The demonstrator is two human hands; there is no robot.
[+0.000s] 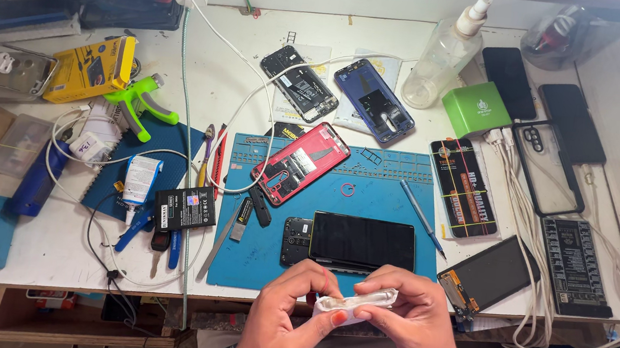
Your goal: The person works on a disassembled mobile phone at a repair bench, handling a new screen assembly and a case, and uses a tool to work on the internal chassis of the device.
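Both my left hand (pixel 292 303) and right hand (pixel 406 315) pinch a small white wipe (pixel 350 305); the dark phone (pixel 360 242) at twelve o'clock could get knocked

white piece (pixel 354 305) half-hidden by hands (pixel 357 309)
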